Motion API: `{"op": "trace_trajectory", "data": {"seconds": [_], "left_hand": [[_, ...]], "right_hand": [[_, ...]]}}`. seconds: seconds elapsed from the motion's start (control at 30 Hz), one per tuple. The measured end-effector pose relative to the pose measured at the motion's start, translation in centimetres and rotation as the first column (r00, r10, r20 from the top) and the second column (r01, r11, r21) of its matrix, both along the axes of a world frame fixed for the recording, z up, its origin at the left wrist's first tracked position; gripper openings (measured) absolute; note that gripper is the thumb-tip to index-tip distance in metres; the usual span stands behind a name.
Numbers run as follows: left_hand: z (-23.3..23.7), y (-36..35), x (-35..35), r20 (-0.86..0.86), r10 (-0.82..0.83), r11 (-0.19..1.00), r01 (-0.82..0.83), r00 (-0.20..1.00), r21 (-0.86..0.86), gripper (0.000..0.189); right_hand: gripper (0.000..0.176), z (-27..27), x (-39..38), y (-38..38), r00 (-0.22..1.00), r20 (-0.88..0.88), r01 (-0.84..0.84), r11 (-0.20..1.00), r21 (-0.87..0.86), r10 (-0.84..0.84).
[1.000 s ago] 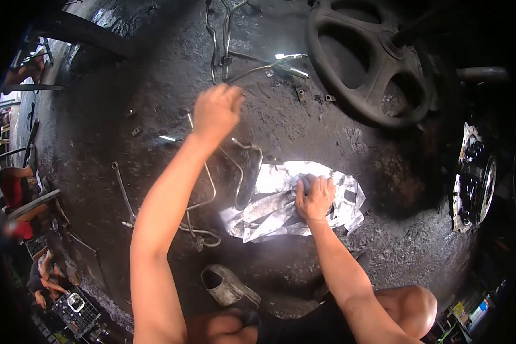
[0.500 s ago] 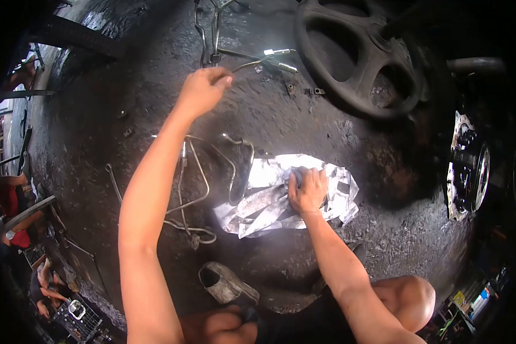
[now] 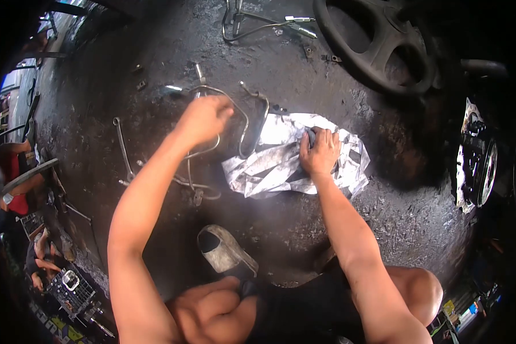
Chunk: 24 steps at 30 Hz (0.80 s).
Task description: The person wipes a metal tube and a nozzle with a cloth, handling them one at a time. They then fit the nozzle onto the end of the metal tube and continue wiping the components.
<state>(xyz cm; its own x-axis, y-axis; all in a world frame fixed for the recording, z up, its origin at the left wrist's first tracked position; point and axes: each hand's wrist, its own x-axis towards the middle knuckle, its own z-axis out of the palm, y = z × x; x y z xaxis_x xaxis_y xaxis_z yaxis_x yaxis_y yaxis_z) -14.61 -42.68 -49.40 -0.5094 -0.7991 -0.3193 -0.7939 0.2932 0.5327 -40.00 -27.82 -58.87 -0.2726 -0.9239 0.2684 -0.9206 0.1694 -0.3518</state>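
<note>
My left hand is over a group of bent metal pipes on the dark, oily floor; its fingers are curled and blurred, and I cannot make out whether they touch a pipe. My right hand rests on a crumpled silvery-white cloth or sheet, with its fingers closed round something dark and small at the thumb. To the left of the pipes lies a wrench.
More bent pipes lie at the top, beside a black steering wheel. A metal engine part is at the right. A worn shoe is near my legs. Other people are at the left edge.
My left hand has gone from near the upper pipes back to the nearer pipes. The view has shifted, so the floor items sit higher. My right hand stays on the cloth.
</note>
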Motion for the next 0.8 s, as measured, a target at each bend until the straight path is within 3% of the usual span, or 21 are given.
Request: {"op": "trace_trajectory", "data": {"seconds": [0.03, 0.17, 0.2, 0.27, 0.33, 0.4, 0.5, 0.53, 0.57, 0.6, 0.67, 0.73, 0.8], "left_hand": [[-0.1, 1.6, -0.1, 0.006, -0.064, 0.991, 0.064, 0.998, -0.119, 0.019], [-0.2, 6.2, -1.0, 0.210, -0.317, 0.867, 0.373, 0.925, -0.330, 0.036], [-0.3, 6.6, -1.4, 0.207, -0.310, 0.867, 0.365, 0.928, -0.338, 0.036], [-0.2, 7.2, -2.4, 0.235, -0.118, 0.932, 0.189, 0.965, -0.308, 0.037], [-0.5, 6.1, -3.4, 0.292, 0.083, 0.996, -0.075, 0.953, -0.038, 0.043], [0.1, 5.6, -4.1, 0.276, 0.140, 0.988, -0.152, 0.951, 0.025, 0.037], [0.5, 5.5, -5.8, 0.242, 0.197, 0.980, -0.199, 0.950, -0.019, 0.026], [1.0, 5.1, -5.9, 0.238, 0.202, 0.979, -0.201, 0.950, -0.026, 0.026], [1.4, 4.5, -6.0, 0.137, 0.254, 0.966, -0.244, 0.957, -0.085, 0.026], [1.8, 4.1, -6.0, 0.034, 0.296, 0.947, -0.290, 0.954, -0.136, 0.026], [5.6, 3.0, -4.8, -0.127, 0.347, 0.930, -0.358, 0.929, -0.081, 0.027], [9.2, 2.2, -3.1, -0.207, 0.445, 0.871, -0.474, 0.871, -0.126, 0.026], [10.5, 0.8, 0.4, -0.380, 0.397, 0.860, -0.483, 0.835, -0.164, 0.023]], "right_hand": [[0.021, -0.1, 0.0, 0.1, 1.000, -0.006, -0.001, 1.000, -0.006, 0.001], [0.022, -0.2, 0.2, 0.3, 1.000, -0.022, 0.005, 1.000, -0.021, -0.005], [0.023, -0.3, 0.0, 0.2, 1.000, -0.016, 0.007, 1.000, -0.028, -0.007], [0.024, -0.1, 0.0, 0.4, 1.000, -0.018, 0.007, 0.999, -0.039, -0.008], [0.024, -0.2, 0.0, 0.2, 1.000, 0.029, 0.001, 0.998, -0.059, 0.001], [0.024, 0.1, -0.3, 0.1, 0.999, 0.048, -0.021, 0.998, -0.065, 0.024], [0.027, 0.9, -1.2, -0.3, 0.987, 0.158, -0.003, 1.000, 0.022, -0.001], [0.029, 1.3, -1.4, -0.5, 0.940, 0.326, 0.076, 0.994, 0.075, -0.097], [0.032, 1.7, -1.5, -0.6, 0.855, 0.480, 0.144, 0.979, 0.142, -0.196], [0.032, 2.0, -1.6, -0.4, 0.855, 0.481, 0.145, 0.980, 0.140, -0.195], [0.037, 3.1, -1.9, 0.0, 0.789, 0.571, 0.143, 0.972, 0.186, -0.226], [0.038, 2.5, -2.5, 0.3, 0.778, 0.588, 0.148, 0.973, 0.175, -0.224], [0.038, 2.5, -2.6, 0.7, 0.772, 0.594, 0.149, 0.973, 0.174, -0.225]]}}
